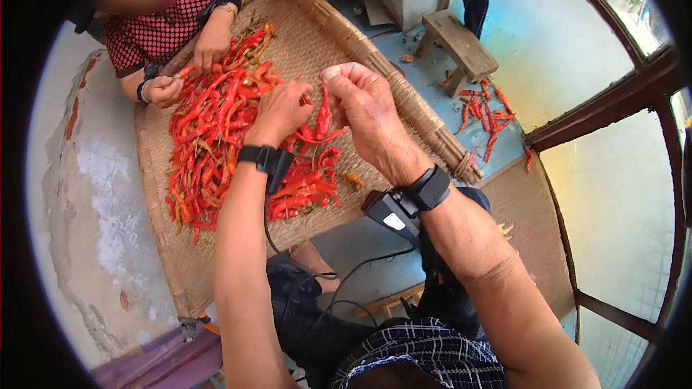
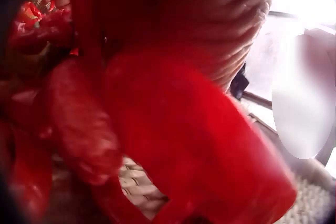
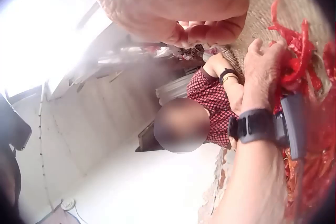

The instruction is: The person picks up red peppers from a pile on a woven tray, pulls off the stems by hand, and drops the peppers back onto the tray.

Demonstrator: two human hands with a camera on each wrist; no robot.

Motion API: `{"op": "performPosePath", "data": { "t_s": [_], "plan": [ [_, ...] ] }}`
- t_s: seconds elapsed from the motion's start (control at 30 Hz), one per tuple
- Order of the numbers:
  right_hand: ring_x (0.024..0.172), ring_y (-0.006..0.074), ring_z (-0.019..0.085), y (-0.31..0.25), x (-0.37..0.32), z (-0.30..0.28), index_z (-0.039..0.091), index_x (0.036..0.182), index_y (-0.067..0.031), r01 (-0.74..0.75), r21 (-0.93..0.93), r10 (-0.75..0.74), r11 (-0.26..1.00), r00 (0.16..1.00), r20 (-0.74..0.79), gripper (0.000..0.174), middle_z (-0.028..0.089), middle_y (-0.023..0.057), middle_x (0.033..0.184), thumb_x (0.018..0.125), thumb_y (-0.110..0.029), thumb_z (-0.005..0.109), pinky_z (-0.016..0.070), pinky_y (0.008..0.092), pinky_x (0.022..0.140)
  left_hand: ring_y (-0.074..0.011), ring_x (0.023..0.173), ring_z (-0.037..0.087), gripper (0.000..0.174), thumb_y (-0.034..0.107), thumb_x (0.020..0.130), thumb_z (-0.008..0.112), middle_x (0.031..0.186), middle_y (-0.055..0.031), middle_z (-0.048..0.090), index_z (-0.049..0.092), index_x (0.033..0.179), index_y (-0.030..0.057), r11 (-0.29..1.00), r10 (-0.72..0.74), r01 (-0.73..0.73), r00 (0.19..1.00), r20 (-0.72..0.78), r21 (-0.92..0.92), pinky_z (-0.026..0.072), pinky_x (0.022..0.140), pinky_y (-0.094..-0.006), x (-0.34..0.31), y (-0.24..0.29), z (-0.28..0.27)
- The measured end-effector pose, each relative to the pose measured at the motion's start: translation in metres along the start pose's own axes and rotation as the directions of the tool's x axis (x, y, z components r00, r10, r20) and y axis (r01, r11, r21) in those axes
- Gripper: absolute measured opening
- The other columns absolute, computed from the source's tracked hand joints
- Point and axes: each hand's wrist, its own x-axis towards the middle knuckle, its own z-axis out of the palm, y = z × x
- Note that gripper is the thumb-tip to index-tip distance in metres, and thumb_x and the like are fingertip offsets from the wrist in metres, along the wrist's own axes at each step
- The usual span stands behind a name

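Observation:
My left hand (image 1: 282,109) is over the heap of red chili peppers (image 1: 216,126), its fingers curled round chili peppers (image 3: 300,50) that stick out past the fingertips. In the left wrist view, a large blurred red chili pepper (image 2: 205,140) fills the middle, close below the wrinkled skin of the hand. My right hand (image 1: 369,104) is raised over the tray beside the left one, thumb and fingertips drawn together. Its curled fingers (image 3: 210,32) show nothing between them. A chili pepper (image 1: 324,112) appears upright between the two hands, its top close to the right thumb.
The heap lies on a large woven tray (image 1: 303,29) with a raised rim. Across it, another person's hands (image 1: 213,43) work among the peppers. A small wooden stool (image 1: 458,43) stands on the right, with loose chili peppers (image 1: 490,119) on the floor near it. Cables run below.

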Motion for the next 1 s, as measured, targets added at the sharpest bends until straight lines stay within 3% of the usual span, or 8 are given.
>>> {"op": "performPosePath", "data": {
  "t_s": [0.07, 0.2, 0.3, 0.43, 0.6, 0.67, 0.8, 1.0],
  "plan": [
    [0.049, 0.0058, 0.045, 0.003, -0.001, 0.003, 0.056, 0.080, -0.0056, 0.007, 0.022, -0.008, 1.000, 1.000, 0.011, 0.016, 0.050, -0.0016, 0.062, 0.088, -0.019, 0.059, 0.0376, 0.0203, 0.044, -0.0360, 0.093, 0.056, 0.022, 0.014, 0.075, 0.062, 0.095, -0.0156, 0.060, 0.059, 0.095, 0.0057, 0.992, 0.098, -0.103, 0.992, 0.076, 0.070, 0.0449, 0.080, -0.0419, -0.035, 0.016, -0.016],
    [0.049, 0.0055, 0.045, -0.001, -0.012, 0.007, 0.056, 0.080, -0.0065, -0.008, -0.028, 0.009, 1.000, 1.000, 0.017, 0.016, 0.050, -0.0020, 0.062, 0.089, -0.020, 0.059, 0.0376, 0.0200, 0.044, -0.0335, 0.088, 0.057, 0.012, 0.003, 0.076, 0.059, 0.087, -0.0144, 0.058, 0.059, 0.088, 0.0009, 0.981, 0.165, -0.179, 0.972, -0.165, -0.073, 0.0451, 0.079, -0.0406, -0.095, 0.016, -0.017],
    [0.050, 0.0048, 0.044, 0.006, -0.010, 0.005, 0.057, 0.081, -0.0068, -0.014, -0.116, 0.020, 0.993, 0.998, 0.053, 0.016, 0.050, -0.0028, 0.063, 0.089, -0.021, 0.059, 0.0367, 0.0197, 0.044, -0.0332, 0.090, 0.060, 0.015, 0.006, 0.081, 0.059, 0.099, -0.0156, 0.062, 0.064, 0.093, -0.0012, 0.950, -0.110, 0.033, 0.966, -0.235, -0.312, 0.0476, 0.081, -0.0363, -0.121, 0.009, -0.017],
    [0.050, 0.0040, 0.041, 0.011, -0.016, 0.012, 0.058, 0.078, -0.0017, -0.029, -0.234, 0.050, 0.972, 0.995, 0.086, 0.018, 0.051, -0.0022, 0.062, 0.089, -0.015, 0.056, 0.0348, 0.0208, 0.044, -0.0273, 0.093, 0.061, 0.019, 0.009, 0.086, 0.058, 0.103, -0.0147, 0.063, 0.066, 0.099, -0.0016, 0.947, -0.182, 0.027, 0.866, -0.466, -0.321, 0.0473, 0.083, -0.0339, -0.130, 0.004, -0.034],
    [0.054, 0.0055, 0.046, 0.033, -0.020, 0.019, 0.060, 0.079, -0.0028, 0.050, -0.478, 0.092, 0.877, 0.959, 0.268, 0.024, 0.051, -0.0031, 0.061, 0.091, -0.023, 0.056, 0.0383, 0.0212, 0.047, -0.0188, 0.089, 0.062, 0.017, 0.008, 0.087, 0.058, 0.101, -0.0110, 0.063, 0.065, 0.099, -0.0014, 0.889, -0.252, 0.019, 0.854, -0.455, -0.457, 0.0481, 0.079, -0.0290, -0.135, -0.008, -0.044],
    [0.056, 0.0071, 0.050, 0.030, -0.030, 0.029, 0.060, 0.078, -0.0036, -0.207, -0.631, 0.442, 0.747, 0.864, 0.241, 0.033, 0.052, -0.0020, 0.062, 0.092, -0.033, 0.055, 0.0403, 0.0214, 0.047, -0.0113, 0.085, 0.060, 0.016, 0.006, 0.088, 0.059, 0.098, -0.0074, 0.063, 0.064, 0.101, -0.0019, 0.677, -0.481, 0.008, 0.761, -0.434, -0.736, 0.0486, 0.074, -0.0246, -0.131, -0.004, -0.041],
    [0.054, 0.0063, 0.048, 0.051, -0.035, 0.036, 0.059, 0.090, -0.0060, -0.311, -0.403, 0.450, 0.861, 0.835, 0.317, 0.038, 0.050, -0.0026, 0.063, 0.091, -0.044, 0.054, 0.0393, 0.0206, 0.044, -0.0079, 0.083, 0.058, 0.017, 0.003, 0.088, 0.058, 0.097, -0.0040, 0.061, 0.062, 0.104, -0.0017, 0.367, -0.494, -0.177, 0.795, -0.353, -0.913, 0.0487, 0.074, -0.0219, -0.130, 0.009, -0.038],
    [0.046, 0.0046, 0.042, 0.046, -0.028, 0.038, 0.057, 0.085, -0.0086, -0.307, -0.174, 0.344, 0.936, 0.903, 0.258, 0.027, 0.048, -0.0049, 0.061, 0.088, -0.035, 0.061, 0.0313, 0.0198, 0.037, -0.0070, 0.085, 0.055, 0.017, -0.002, 0.087, 0.056, 0.101, -0.0028, 0.056, 0.061, 0.103, -0.0013, 0.435, -0.384, -0.181, 0.849, -0.363, -0.882, 0.0474, 0.074, -0.0212, -0.128, 0.019, -0.029]
  ]
}}
